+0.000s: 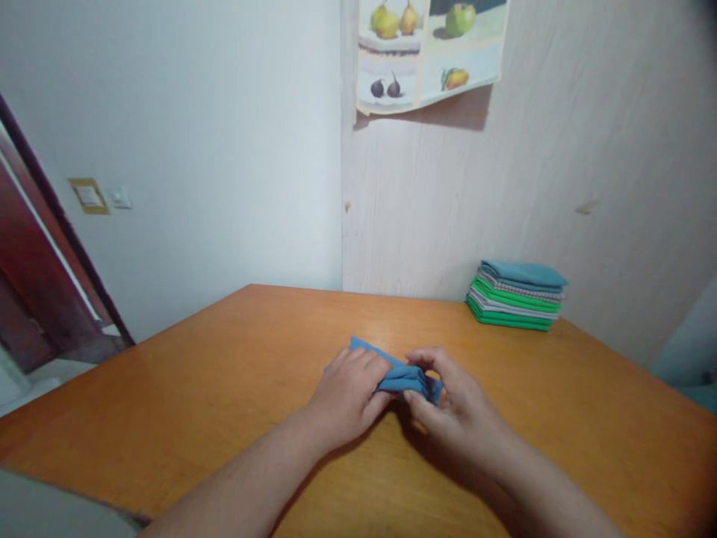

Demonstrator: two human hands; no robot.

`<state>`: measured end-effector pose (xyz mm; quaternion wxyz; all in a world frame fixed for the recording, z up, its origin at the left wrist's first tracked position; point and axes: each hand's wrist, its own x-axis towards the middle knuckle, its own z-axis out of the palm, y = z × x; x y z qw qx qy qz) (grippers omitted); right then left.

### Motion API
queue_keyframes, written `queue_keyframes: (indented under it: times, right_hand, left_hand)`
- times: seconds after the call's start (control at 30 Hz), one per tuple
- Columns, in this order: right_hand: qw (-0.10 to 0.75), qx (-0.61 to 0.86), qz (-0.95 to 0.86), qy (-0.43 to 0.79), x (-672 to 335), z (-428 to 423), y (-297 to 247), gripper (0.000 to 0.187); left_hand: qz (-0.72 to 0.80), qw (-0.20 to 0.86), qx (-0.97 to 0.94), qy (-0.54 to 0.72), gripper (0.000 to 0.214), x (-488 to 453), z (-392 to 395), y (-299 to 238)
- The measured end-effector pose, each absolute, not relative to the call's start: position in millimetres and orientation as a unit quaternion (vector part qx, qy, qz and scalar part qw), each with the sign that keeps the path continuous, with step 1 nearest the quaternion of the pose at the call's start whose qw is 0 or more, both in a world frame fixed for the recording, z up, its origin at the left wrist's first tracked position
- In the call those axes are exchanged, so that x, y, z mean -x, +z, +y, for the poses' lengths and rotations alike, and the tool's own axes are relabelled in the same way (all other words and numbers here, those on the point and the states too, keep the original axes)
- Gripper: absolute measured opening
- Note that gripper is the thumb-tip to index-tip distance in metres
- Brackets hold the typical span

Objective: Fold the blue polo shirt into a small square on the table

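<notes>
A folded blue cloth [400,379] lies between my hands near the middle of the wooden table [235,359]. My left hand [352,385] rests over its left part, fingers bent across the top and the thumb along the near edge. At the right end, my right hand [448,396] grips the cloth's layers between thumb and fingers. Part of the cloth is hidden under my left hand, and one corner sticks out beyond its fingers.
At the table's back right sits a stack of folded cloths [515,295], blue on top with green, grey and checked ones below. Behind the table stands a wall with a fruit poster [429,56]. Light switches [89,196] and a dark red door [33,254] are at left.
</notes>
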<state>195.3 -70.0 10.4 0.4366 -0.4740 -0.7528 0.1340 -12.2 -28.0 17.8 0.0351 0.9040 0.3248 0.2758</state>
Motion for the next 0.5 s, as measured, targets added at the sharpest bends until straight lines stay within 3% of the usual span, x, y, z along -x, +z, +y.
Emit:
queue_keyframes:
  times: [0.13, 0.27, 0.4, 0.5]
  right_hand:
    - [0.471, 0.487, -0.729, 0.101, -203.6, -65.2, 15.5, 0.089]
    - [0.512, 0.497, -0.686, 0.144, -208.9, -57.1, 13.4, 0.109]
    - [0.542, 0.444, -0.647, 0.3, -204.6, -56.2, 12.1, 0.105]
    - [0.549, 0.374, -0.63, 0.402, -199.4, -60.3, 18.1, 0.081]
  left_hand:
    - [0.325, 0.146, -0.86, 0.366, 0.015, 20.8, -23.1, 24.8]
    - [0.295, 0.339, -0.765, 0.461, 0.025, 27.2, -19.2, 29.6]
    - [0.254, 0.462, -0.689, 0.498, 0.031, 27.1, -17.2, 31.6]
    - [0.229, 0.527, -0.662, 0.482, 0.035, 25.6, -18.1, 33.0]
